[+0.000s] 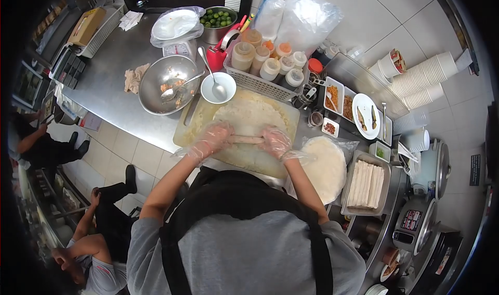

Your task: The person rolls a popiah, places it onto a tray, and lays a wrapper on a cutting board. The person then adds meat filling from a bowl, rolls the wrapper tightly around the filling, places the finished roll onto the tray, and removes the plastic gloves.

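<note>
A thin, pale spring roll [246, 139] lies crosswise on a cutting board [254, 165]. My left hand [212, 139], in a clear plastic glove, has its fingers closed on the roll's left end. At the other end, my right hand [276, 142], gloved the same way, grips it too. Just beyond the roll, a flat round wrapper [249, 110] is spread on the board. To the right is a pile of round wrappers [323, 170]. A metal tray [343, 204] beside it holds several finished rolls [365, 184].
Left of the board stand a steel mixing bowl [148, 84] with filling and spoons, and a white bowl [209, 91] with a spoon. Behind are a basket [260, 81] of sauce bottles and a scale [178, 50]. Another person [104, 248] sits at lower left.
</note>
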`<state>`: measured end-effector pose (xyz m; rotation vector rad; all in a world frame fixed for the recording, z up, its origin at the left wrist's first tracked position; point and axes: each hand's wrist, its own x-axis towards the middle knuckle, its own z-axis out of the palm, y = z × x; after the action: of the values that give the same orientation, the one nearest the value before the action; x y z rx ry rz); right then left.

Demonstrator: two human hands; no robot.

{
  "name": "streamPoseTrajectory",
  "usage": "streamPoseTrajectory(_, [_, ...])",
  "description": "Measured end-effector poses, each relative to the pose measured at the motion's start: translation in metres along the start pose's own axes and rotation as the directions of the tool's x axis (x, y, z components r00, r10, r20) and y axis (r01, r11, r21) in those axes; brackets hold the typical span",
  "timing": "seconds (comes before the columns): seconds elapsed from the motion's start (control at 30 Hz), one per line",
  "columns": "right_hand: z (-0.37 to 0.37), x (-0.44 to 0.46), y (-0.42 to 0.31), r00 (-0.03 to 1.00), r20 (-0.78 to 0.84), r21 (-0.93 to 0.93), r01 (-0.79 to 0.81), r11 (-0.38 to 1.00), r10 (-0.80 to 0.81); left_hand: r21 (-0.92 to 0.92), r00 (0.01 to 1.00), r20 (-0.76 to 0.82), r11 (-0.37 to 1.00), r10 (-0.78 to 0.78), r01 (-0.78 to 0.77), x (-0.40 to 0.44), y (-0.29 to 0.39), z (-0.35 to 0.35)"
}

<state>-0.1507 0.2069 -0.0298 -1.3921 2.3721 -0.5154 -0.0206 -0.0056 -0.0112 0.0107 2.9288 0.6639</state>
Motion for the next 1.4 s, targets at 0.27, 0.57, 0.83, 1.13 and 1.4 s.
streamPoseTrajectory(0.27, [0.018, 0.010, -0.021, 0.998, -0.062, 0.015, 0.026, 1.000, -0.025, -0.038, 0.999, 0.016, 0.998, 0.043, -0.043, 0.018, 0.017, 0.013])
streamPoseTrajectory(0.57, [0.014, 0.026, -0.035, 0.992, 0.123, -0.022, -0.022, 1.000, 0.025, -0.124, 0.999, -0.030, 0.992, -0.037, 0.033, -0.004, -0.016, 0.013])
streamPoseTrajectory(0.83, [0.001, 0.026, -0.038, 0.972, 0.224, -0.043, -0.061, 0.997, 0.070, -0.103, 0.999, 0.019, 0.994, -0.041, 0.043, -0.002, -0.010, 0.003])
streamPoseTrajectory(1.13, [-0.009, -0.004, 0.014, 0.975, 0.186, -0.146, -0.095, 0.985, 0.122, -0.112, 0.997, 0.060, 0.992, -0.057, 0.064, 0.000, -0.011, 0.003])
streamPoseTrajectory(1.4, [-0.031, -0.018, 0.013, 0.979, 0.168, -0.048, -0.108, 0.993, 0.114, -0.045, 0.999, 0.005, 0.998, 0.050, -0.050, 0.003, -0.022, 0.009])
